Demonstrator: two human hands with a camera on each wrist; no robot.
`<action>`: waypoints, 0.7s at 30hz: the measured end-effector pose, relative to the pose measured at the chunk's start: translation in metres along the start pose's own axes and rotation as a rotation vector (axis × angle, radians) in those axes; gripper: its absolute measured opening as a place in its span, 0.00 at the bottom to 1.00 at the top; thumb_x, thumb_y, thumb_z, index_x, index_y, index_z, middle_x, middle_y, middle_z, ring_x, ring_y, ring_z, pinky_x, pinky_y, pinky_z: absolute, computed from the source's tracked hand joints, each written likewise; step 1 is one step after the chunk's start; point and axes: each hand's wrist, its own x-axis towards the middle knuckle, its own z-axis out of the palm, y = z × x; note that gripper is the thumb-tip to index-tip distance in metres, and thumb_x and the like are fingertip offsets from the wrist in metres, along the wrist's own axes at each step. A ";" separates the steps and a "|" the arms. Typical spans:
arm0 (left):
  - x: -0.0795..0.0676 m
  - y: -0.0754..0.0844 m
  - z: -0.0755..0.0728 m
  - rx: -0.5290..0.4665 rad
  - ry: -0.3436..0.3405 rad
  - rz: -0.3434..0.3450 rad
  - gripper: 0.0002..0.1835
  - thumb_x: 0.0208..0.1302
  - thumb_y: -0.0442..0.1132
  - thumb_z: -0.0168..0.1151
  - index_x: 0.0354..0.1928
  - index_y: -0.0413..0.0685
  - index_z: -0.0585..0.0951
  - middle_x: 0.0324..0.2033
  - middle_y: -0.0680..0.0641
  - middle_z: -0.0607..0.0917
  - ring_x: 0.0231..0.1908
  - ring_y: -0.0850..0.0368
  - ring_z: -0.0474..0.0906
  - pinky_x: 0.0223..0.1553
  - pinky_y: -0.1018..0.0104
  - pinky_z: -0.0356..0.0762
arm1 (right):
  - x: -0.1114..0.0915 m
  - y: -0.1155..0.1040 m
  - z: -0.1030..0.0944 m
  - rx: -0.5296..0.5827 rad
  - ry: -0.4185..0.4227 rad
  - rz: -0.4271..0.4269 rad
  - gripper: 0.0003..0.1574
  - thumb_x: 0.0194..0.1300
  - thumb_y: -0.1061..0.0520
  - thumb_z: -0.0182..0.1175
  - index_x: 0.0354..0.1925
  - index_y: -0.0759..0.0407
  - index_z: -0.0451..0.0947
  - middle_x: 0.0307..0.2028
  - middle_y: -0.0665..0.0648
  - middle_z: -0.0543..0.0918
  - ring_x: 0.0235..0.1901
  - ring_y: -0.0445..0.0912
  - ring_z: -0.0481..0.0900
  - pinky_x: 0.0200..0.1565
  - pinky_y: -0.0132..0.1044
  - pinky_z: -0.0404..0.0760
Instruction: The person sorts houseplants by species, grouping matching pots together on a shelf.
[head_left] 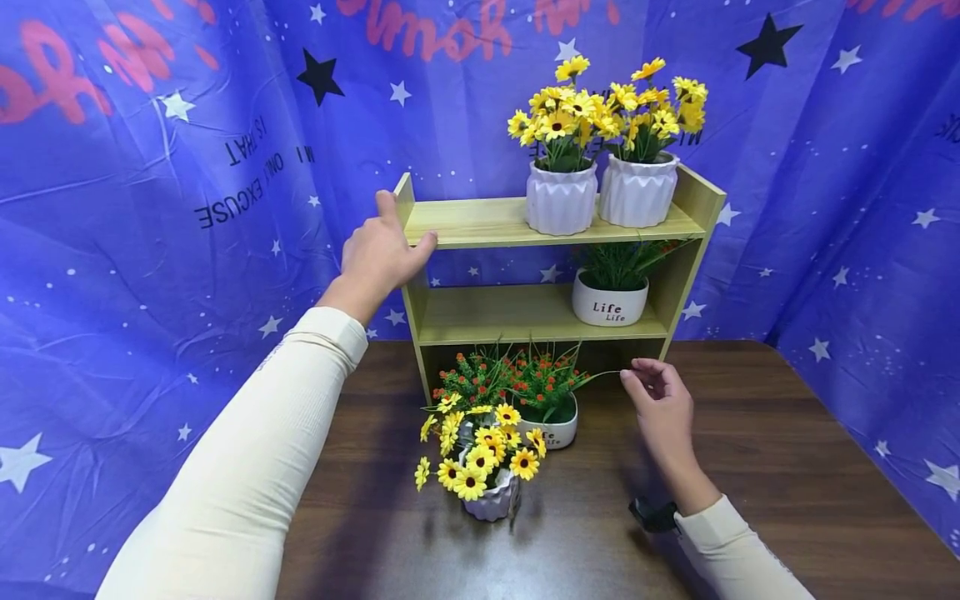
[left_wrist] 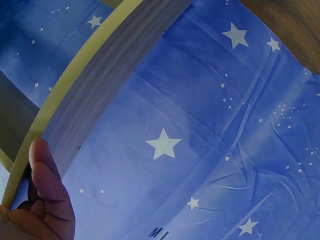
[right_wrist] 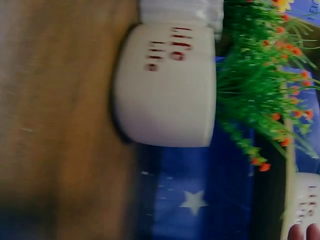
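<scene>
My left hand point(head_left: 378, 254) grips the upper left corner of a small wooden shelf point(head_left: 495, 310); the left wrist view shows fingers point(left_wrist: 50, 187) curled at the side panel point(left_wrist: 95, 85). My right hand point(head_left: 663, 408) hovers in front of the shelf's lower right, fingers loosely bent. A thin grass blade reaches toward its thumb; whether they touch I cannot tell. Left of that hand, a white "Life" pot point(right_wrist: 167, 95) with red-flowered greenery point(head_left: 543, 379) stands on the table. Before it is a white ribbed pot point(head_left: 491, 502) of yellow daisies point(head_left: 480, 458).
Two white ribbed pots of yellow daisies, one left point(head_left: 561, 198) and one right point(head_left: 637, 192), stand on the top shelf. Another "Life" pot point(head_left: 609, 302) sits on the middle shelf's right. Behind the brown table point(head_left: 757, 467) hangs a blue star-printed curtain point(head_left: 225, 275).
</scene>
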 end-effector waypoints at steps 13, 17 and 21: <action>0.002 0.000 -0.001 0.003 0.002 0.002 0.44 0.64 0.67 0.49 0.68 0.43 0.49 0.36 0.31 0.80 0.37 0.33 0.81 0.34 0.43 0.75 | -0.016 0.058 0.018 -0.095 -0.329 0.213 0.36 0.65 0.54 0.68 0.63 0.70 0.66 0.60 0.70 0.73 0.59 0.60 0.74 0.48 0.28 0.74; 0.002 -0.001 -0.001 -0.002 0.002 0.000 0.44 0.64 0.67 0.50 0.68 0.43 0.50 0.36 0.31 0.80 0.36 0.33 0.81 0.34 0.43 0.75 | -0.021 0.065 0.028 -0.103 -0.442 0.262 0.42 0.64 0.52 0.69 0.67 0.69 0.62 0.64 0.71 0.69 0.62 0.63 0.70 0.53 0.46 0.76; 0.001 0.000 0.001 -0.009 0.004 0.004 0.44 0.64 0.67 0.50 0.68 0.44 0.50 0.36 0.31 0.80 0.36 0.33 0.81 0.33 0.43 0.75 | -0.028 0.071 0.036 -0.077 -0.493 0.277 0.45 0.63 0.54 0.70 0.68 0.69 0.60 0.64 0.72 0.69 0.63 0.64 0.70 0.56 0.51 0.74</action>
